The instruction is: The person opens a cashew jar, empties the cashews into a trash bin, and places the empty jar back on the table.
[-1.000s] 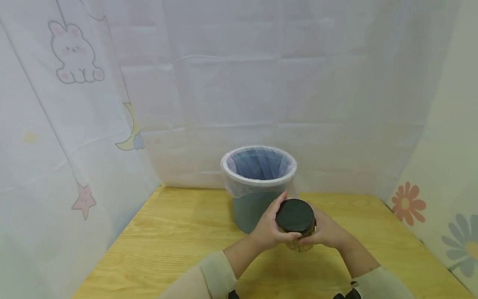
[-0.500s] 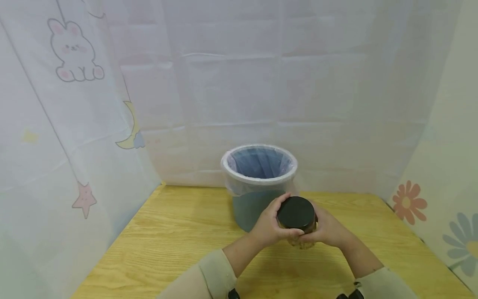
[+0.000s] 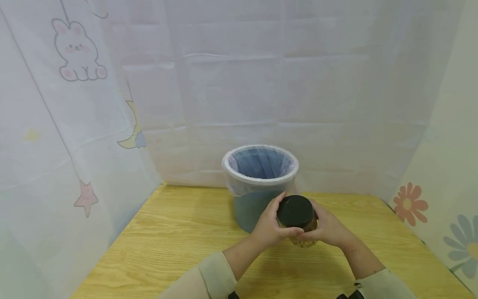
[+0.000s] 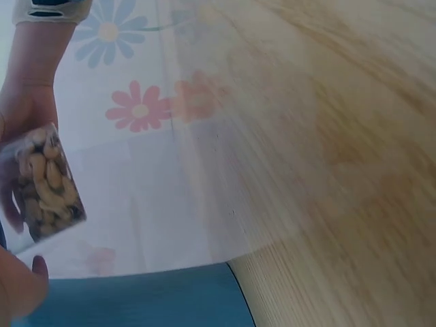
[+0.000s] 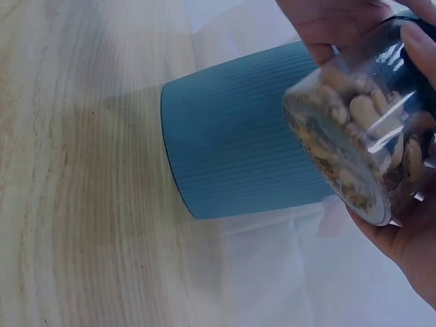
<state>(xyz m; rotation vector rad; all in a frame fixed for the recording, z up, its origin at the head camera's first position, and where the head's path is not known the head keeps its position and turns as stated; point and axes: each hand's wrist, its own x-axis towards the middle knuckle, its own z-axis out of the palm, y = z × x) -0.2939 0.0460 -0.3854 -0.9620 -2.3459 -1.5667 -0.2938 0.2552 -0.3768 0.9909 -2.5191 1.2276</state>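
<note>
A clear jar of nuts with a black lid is held above the table, in front of the bin. My left hand grips it from the left, around the lid, with the thumb along the near side. From the right, my right hand holds the jar, its thumb almost meeting the left one. The lid sits on the jar. Pale, curved nuts show through the jar wall in the left wrist view, where my left hand is mostly cut off. The right hand's far fingers are hidden in the head view.
A blue-green bin with a white rim and a clear liner stands behind the jar, toward the back of the wooden table. Patterned cloth hangs behind and along both sides.
The jar has tilted slightly, its base shifting a little right and up in the head view. Both hands keep hold of it. The bin stays in place.
</note>
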